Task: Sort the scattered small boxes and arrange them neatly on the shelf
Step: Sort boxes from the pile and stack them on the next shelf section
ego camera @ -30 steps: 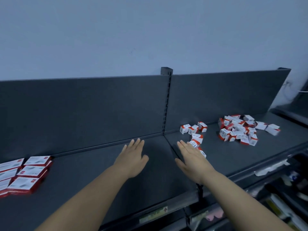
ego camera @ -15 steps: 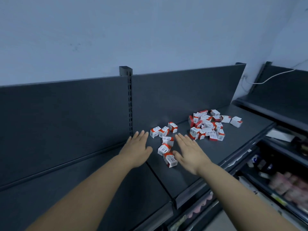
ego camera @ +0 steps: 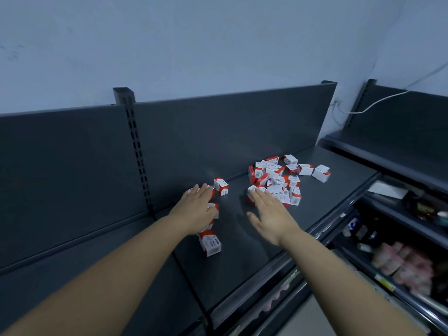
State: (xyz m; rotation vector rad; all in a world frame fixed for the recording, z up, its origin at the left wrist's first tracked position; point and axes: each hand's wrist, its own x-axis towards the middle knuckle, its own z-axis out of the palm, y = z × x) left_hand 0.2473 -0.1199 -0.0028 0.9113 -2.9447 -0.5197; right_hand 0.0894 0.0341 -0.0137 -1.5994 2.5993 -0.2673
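Small red-and-white boxes lie scattered on the dark grey shelf (ego camera: 254, 238). The big pile (ego camera: 278, 180) sits toward the shelf's back right. My right hand (ego camera: 269, 214) is flat and open, its fingertips touching the pile's near edge. My left hand (ego camera: 197, 209) lies flat over a few loose boxes, partly hiding them. One box (ego camera: 221, 186) stands just beyond its fingertips, and another box (ego camera: 210, 243) lies by its wrist. Neither hand holds a box.
A slotted upright post (ego camera: 135, 151) splits the shelf's back panel. Lower shelves at the right hold blurred goods (ego camera: 402, 265) and a white sheet (ego camera: 388, 191). A white cable (ego camera: 378, 103) runs along the wall above a second shelf unit at the right.
The view has swung right and closer to the boxes. My left hand has moved onto the loose boxes, and my right hand has reached forward to the pile's edge.
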